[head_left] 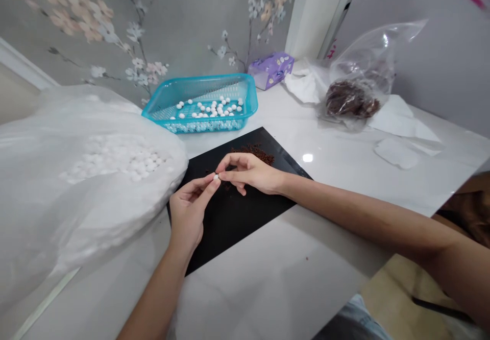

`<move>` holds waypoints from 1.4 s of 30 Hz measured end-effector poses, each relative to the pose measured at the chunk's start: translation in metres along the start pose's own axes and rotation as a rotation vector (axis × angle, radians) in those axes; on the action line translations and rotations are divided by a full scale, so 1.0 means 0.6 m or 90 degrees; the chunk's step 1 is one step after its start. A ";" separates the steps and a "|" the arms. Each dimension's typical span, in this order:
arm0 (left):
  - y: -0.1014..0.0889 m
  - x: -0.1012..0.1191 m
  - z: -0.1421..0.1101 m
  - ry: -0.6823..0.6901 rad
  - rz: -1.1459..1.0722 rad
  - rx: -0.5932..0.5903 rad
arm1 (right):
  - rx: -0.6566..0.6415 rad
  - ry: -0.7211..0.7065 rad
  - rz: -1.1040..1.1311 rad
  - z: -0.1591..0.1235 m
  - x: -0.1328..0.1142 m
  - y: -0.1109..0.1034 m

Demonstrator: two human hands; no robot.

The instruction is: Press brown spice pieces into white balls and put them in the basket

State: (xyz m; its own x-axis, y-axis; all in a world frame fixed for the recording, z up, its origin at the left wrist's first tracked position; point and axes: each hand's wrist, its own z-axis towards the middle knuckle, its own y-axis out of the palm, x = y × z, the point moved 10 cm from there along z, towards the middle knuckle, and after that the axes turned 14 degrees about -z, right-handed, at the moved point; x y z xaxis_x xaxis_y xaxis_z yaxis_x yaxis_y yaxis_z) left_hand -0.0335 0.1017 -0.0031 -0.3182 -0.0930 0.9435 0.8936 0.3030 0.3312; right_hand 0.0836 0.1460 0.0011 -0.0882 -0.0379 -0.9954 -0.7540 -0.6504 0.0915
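Observation:
Over a black mat (229, 222), my left hand (191, 204) pinches a small white ball (216, 177) between thumb and fingertips. The thumb and index finger of my right hand (252, 171) meet at the same ball from the other side, pinched together; whether they grip the ball itself or some tiny bit at it is too small to make out. Just behind my right hand, a heap of reddish-brown shreds (260, 152) lies on the mat, with a few crumbs scattered near my fingers.
To the left bulges a big translucent bag (115, 202) full of white balls. A blue plastic basket (156, 106) behind the mat holds several more. Farther right are a purple tissue pack (271, 69), a clear bag of brown shreds (350, 100) and white papers (396, 152).

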 end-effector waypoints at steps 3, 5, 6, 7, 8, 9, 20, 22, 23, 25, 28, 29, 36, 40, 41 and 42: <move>-0.001 0.000 0.000 -0.002 -0.012 0.006 | 0.012 0.002 -0.028 -0.001 -0.002 -0.001; -0.001 0.001 0.000 -0.001 -0.017 0.011 | 0.016 -0.002 -0.052 -0.002 -0.004 0.000; -0.002 0.001 0.000 -0.001 -0.017 0.015 | 0.020 -0.005 -0.062 -0.002 -0.005 0.001; -0.003 0.002 0.000 0.000 -0.017 0.019 | 0.025 -0.009 -0.069 -0.002 -0.005 0.001; -0.004 0.002 0.000 -0.001 -0.016 0.025 | 0.031 -0.014 -0.069 -0.001 -0.006 0.001; -0.005 0.002 0.000 -0.004 -0.016 0.030 | 0.036 -0.018 -0.067 -0.001 -0.007 0.001; -0.011 -0.001 0.001 -0.027 -0.011 0.066 | 0.163 -0.138 -0.239 -0.021 -0.038 -0.007; -0.009 -0.002 0.001 -0.030 -0.007 0.056 | 0.190 -0.170 -0.291 -0.028 -0.048 -0.007; -0.009 -0.002 0.001 -0.029 -0.004 0.052 | 0.202 -0.183 -0.317 -0.031 -0.052 -0.008; -0.008 -0.002 0.002 -0.026 0.004 0.042 | 0.219 -0.214 -0.377 -0.037 -0.063 -0.007; -0.004 -0.002 0.003 -0.025 0.008 0.024 | 0.226 -0.260 -0.470 -0.043 -0.075 -0.001; -0.003 -0.002 0.003 -0.025 0.008 0.017 | 0.225 -0.275 -0.493 -0.045 -0.078 0.001; 0.003 -0.002 0.002 -0.034 0.015 -0.004 | 0.209 -0.343 -0.527 -0.051 -0.084 0.008; 0.008 0.000 0.001 -0.029 0.005 -0.020 | 0.197 -0.306 -0.544 -0.044 -0.075 0.007; 0.008 0.001 0.000 -0.026 0.002 -0.022 | 0.196 -0.293 -0.545 -0.042 -0.072 0.006; 0.009 0.002 0.000 -0.023 0.000 -0.024 | 0.195 -0.285 -0.546 -0.041 -0.071 0.005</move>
State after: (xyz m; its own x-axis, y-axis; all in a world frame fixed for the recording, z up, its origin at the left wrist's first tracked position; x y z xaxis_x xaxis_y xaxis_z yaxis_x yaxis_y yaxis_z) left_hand -0.0292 0.1032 -0.0003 -0.3292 -0.0584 0.9425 0.9047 0.2664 0.3325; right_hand 0.1013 0.1270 0.0429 0.3730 0.6789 -0.6325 -0.8065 -0.0999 -0.5828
